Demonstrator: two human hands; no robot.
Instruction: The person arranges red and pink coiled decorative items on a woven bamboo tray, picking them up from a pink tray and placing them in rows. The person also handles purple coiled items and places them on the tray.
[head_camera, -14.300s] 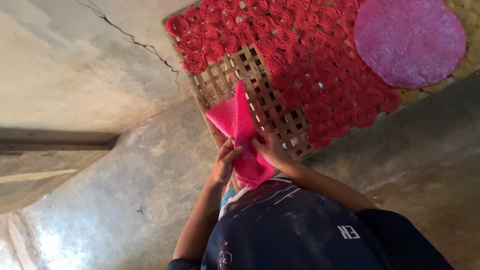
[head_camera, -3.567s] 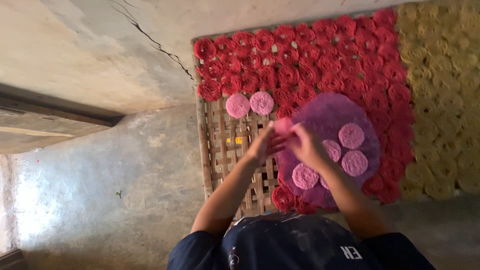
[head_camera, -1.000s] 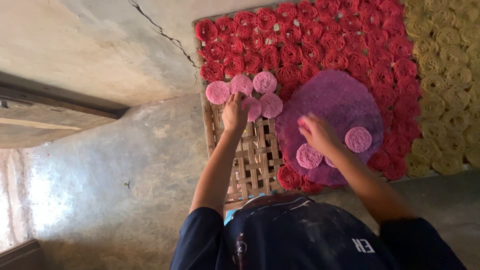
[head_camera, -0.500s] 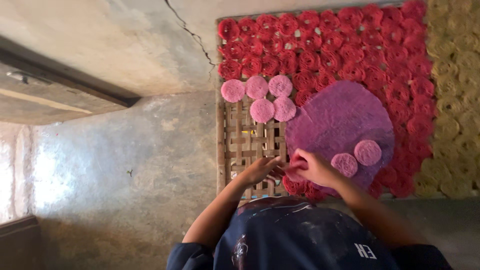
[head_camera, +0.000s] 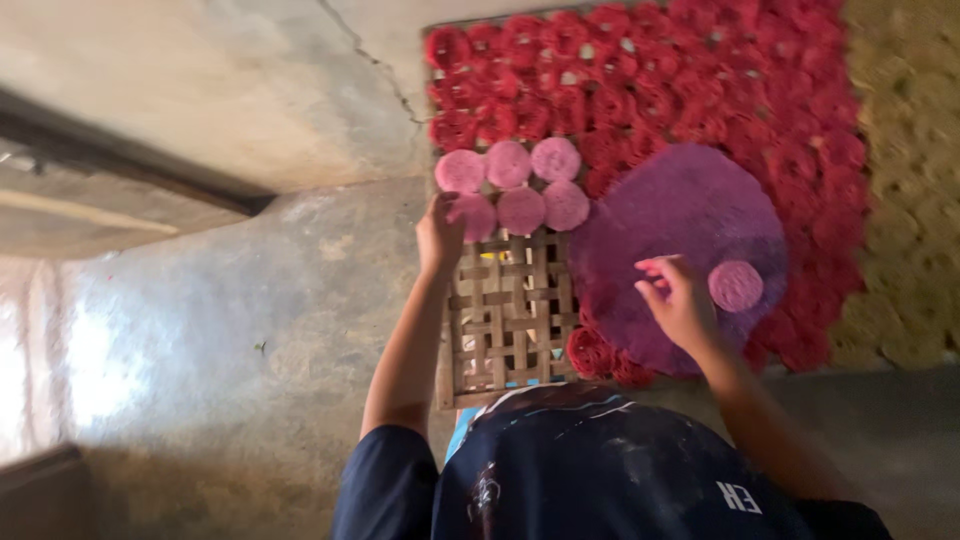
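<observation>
While the left hand (head_camera: 440, 232) is pressing down on a small pale pink round disc (head_camera: 474, 214), its fingers are curled together over the disc's left edge, so it looks like a light pinch rather than a real grab. That disc sits on the woven bamboo lattice tray (head_camera: 505, 320), which I'll use as the landmark for everything else. It lies near the tray's far left corner, tucked just under a row of three more pink discs (head_camera: 508, 163) and touching two others to its right (head_camera: 543, 208). They're packed edge to edge, I'd guess so no lattice is wasted and air can get at them from underneath

The right hand (head_camera: 682, 300) hovers off the tray's right side, over a big purple round mat (head_camera: 680, 240) that overlaps the tray's right edge. Its fingers are loosely spread with nothing between them, and the fingertips (head_camera: 650, 268) look stained pink. One last pink disc (head_camera: 736, 285) rests on the mat just right of that hand, close but not touching

Further out, red rosette-shaped pieces (head_camera: 640, 80) cover the tray's far end and wrap round the mat, with a few more at the tray's near right corner. Yellowish rosettes (head_camera: 905, 180) lie well beyond those. Left of the tray is bare concrete floor (head_camera: 200, 330), cracked towards the far end
</observation>
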